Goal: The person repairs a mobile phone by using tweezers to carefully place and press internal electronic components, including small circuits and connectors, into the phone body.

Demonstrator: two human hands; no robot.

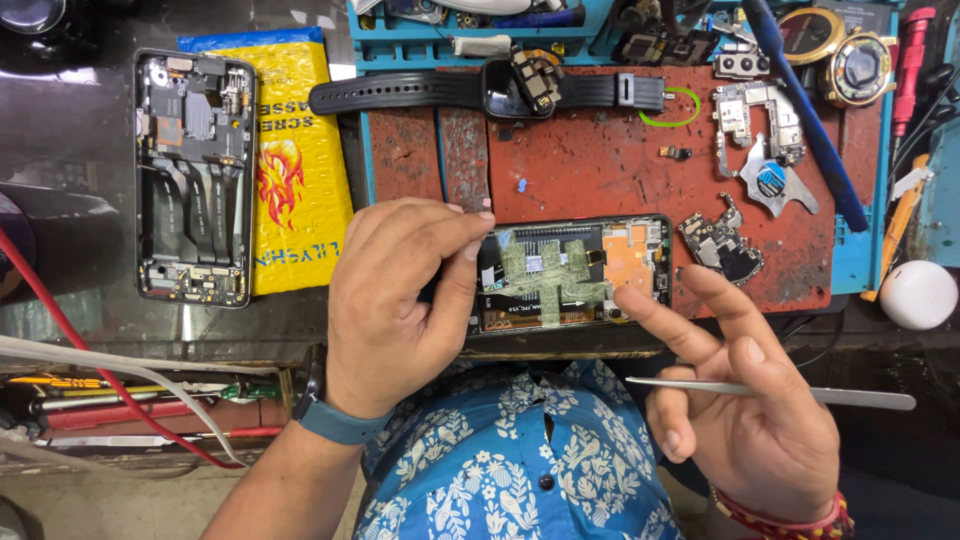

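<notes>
At far left, a second opened phone point(194, 178) lies beside a yellow padded envelope point(298, 165). The left hand point(395, 300) pinches thumb against forefinger on what appears to be a tiny pink part, touching the opened phone point(572, 272). This phone lies centre-near on the worn red work mat point(600, 160): back removed, green tape crossing its interior. The right hand point(745, 400), fingers half-spread, grips metal tweezers point(800, 393)
</notes>
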